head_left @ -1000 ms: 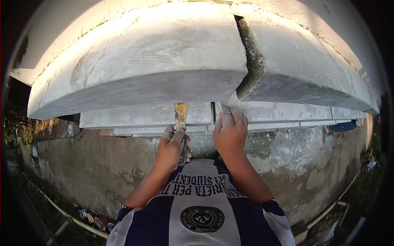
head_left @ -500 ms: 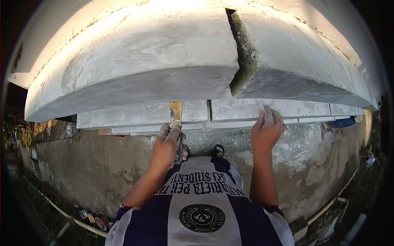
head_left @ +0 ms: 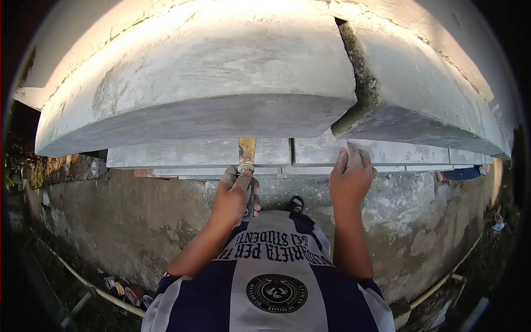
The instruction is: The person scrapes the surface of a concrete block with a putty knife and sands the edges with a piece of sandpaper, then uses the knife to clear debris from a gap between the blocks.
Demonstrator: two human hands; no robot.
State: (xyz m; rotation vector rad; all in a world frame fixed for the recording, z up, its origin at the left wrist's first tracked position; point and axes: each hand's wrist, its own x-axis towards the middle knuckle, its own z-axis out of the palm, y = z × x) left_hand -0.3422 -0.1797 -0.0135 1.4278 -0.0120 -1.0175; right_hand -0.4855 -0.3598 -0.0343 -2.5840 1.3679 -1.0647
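Observation:
My left hand (head_left: pixel 237 193) is wrapped round the handle of a putty knife (head_left: pixel 246 152); its yellowish, stained blade points up toward the ledge. Grey-white dust coats the fingers. To the right, my right hand (head_left: pixel 353 171) has its fingertips close together at the front face of the lower pale block (head_left: pixel 398 152). What those fingertips hold, if anything, is too small to make out. Above both hands runs a thick pale ledge (head_left: pixel 221 72), split by a dark, rough gap (head_left: pixel 362 80).
Below the ledge is a stained concrete surface (head_left: pixel 138 216). Shoes (head_left: pixel 124 290) lie at the lower left. Pale pipes (head_left: pixel 94 290) run along both lower sides. A blue item (head_left: pixel 462 173) sits under the ledge at the right.
The ledge and its gap appear shifted right in view. My left hand, with the putty knife, is slightly further right. My right hand is slightly further left, nearer the narrow joint between the lower blocks.

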